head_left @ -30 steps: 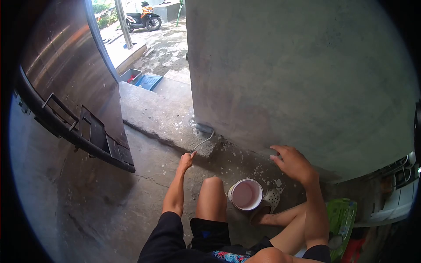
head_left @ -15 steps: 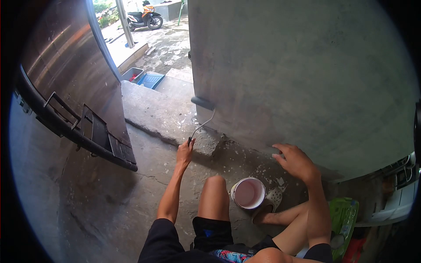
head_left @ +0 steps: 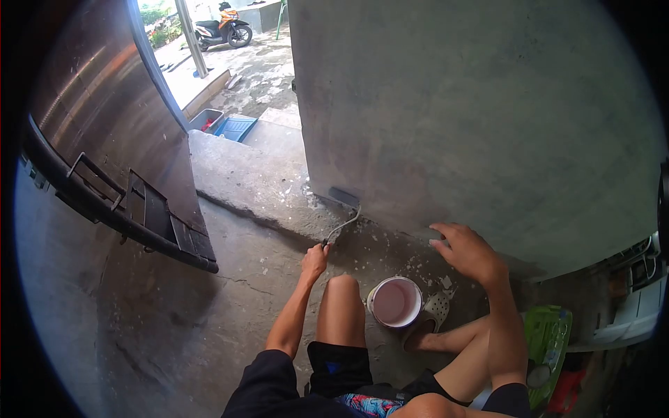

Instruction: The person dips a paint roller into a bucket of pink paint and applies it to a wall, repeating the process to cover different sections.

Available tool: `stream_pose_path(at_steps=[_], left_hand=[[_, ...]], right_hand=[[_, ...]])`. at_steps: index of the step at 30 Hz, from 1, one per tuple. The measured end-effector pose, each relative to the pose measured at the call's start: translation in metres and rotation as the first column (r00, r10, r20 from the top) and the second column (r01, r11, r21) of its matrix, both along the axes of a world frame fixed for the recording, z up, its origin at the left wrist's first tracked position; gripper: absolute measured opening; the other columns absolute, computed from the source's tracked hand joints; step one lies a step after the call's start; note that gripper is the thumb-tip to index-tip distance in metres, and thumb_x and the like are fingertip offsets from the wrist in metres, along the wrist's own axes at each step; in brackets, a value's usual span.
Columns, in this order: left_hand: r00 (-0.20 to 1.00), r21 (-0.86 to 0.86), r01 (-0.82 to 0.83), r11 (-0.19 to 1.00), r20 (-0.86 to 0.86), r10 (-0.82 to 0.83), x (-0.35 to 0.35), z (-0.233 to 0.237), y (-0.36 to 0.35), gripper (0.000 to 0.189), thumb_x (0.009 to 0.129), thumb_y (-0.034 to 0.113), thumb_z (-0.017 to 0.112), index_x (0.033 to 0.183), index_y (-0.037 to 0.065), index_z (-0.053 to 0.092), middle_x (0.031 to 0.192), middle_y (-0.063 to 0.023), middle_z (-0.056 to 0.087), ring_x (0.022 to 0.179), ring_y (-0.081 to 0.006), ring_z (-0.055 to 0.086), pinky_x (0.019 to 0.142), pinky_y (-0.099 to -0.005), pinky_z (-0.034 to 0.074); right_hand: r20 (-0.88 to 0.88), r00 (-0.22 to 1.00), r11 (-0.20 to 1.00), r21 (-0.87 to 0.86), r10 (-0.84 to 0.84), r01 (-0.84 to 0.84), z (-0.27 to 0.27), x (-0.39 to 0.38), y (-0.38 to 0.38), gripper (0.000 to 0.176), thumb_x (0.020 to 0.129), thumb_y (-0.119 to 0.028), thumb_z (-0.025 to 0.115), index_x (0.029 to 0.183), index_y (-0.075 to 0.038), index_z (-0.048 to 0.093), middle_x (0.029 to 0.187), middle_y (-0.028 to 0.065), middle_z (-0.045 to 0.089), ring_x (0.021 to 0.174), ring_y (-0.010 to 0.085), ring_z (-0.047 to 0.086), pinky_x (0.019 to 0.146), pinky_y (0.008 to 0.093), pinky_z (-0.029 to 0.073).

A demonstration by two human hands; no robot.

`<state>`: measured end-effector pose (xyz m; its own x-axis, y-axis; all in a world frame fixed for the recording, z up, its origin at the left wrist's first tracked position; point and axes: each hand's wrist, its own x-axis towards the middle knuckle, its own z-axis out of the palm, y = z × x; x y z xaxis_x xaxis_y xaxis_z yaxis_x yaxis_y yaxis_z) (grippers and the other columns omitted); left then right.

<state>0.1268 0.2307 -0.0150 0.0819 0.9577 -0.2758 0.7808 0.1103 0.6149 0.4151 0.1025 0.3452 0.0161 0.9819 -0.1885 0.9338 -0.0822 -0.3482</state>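
Note:
My left hand [head_left: 316,260] is closed around the dark handle of a paint roller [head_left: 343,196]. The grey roller head lies against the lower edge of the grey wall [head_left: 474,125], just beside the raised concrete step [head_left: 258,184]. A darker, damp-looking patch shows on the wall around it. My right hand [head_left: 465,252] is raised near the bottom of the wall with its fingers apart, holding nothing. Between my legs stands a round bucket [head_left: 395,302] with pinkish liquid or residue inside.
On the left a brown metal door [head_left: 104,90] with a latch stands ajar. Beyond the step are a blue dustpan-like tray [head_left: 235,129], a grey bin [head_left: 207,118] and a motorbike [head_left: 224,29]. A green crate [head_left: 547,341] is at my right, near my clog [head_left: 437,311].
The roller has moved down and to the right along the wall, with my left hand following. My right hand has barely shifted.

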Motion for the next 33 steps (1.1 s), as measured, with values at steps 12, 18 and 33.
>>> stream_pose_path(at_steps=[12, 18, 33], left_hand=[[1.0, -0.043, 0.026, 0.999, -0.004, -0.026, 0.025, 0.009, 0.0, 0.05, 0.099, 0.046, 0.052, 0.104, -0.001, 0.069, 0.099, -0.0303, 0.068, 0.1, -0.0492, 0.064, 0.085, -0.0571, 0.05], [0.997, 0.197, -0.059, 0.979, 0.061, 0.048, 0.02, 0.045, -0.018, 0.041, 0.101, 0.041, 0.05, 0.102, 0.002, 0.063, 0.089, -0.0282, 0.069, 0.087, -0.0492, 0.066, 0.074, -0.0585, 0.052], [0.997, 0.001, 0.0, 1.0, 0.078, 0.0, 0.018, -0.017, -0.004, 0.042, 0.1, 0.042, 0.051, 0.106, 0.003, 0.067, 0.098, -0.0305, 0.068, 0.097, -0.0503, 0.064, 0.082, -0.0576, 0.05]], right_hand=[[0.01, 1.0, 0.999, 0.027, 0.02, -0.02, 0.001, 0.005, 0.001, 0.039, 0.097, -0.025, 0.06, 0.129, -0.002, 0.06, 0.119, 0.0227, 0.066, 0.109, 0.039, 0.063, 0.096, 0.0431, 0.049], [0.009, 1.0, 0.999, 0.04, 0.029, -0.029, -0.005, 0.006, 0.003, 0.04, 0.097, -0.026, 0.061, 0.129, -0.002, 0.06, 0.119, 0.0223, 0.066, 0.109, 0.039, 0.063, 0.096, 0.0432, 0.049], [0.018, 1.0, 1.0, 0.012, 0.026, -0.026, -0.007, 0.003, 0.011, 0.039, 0.097, -0.025, 0.06, 0.129, -0.002, 0.06, 0.12, 0.0215, 0.066, 0.109, 0.0387, 0.063, 0.096, 0.0428, 0.049]])
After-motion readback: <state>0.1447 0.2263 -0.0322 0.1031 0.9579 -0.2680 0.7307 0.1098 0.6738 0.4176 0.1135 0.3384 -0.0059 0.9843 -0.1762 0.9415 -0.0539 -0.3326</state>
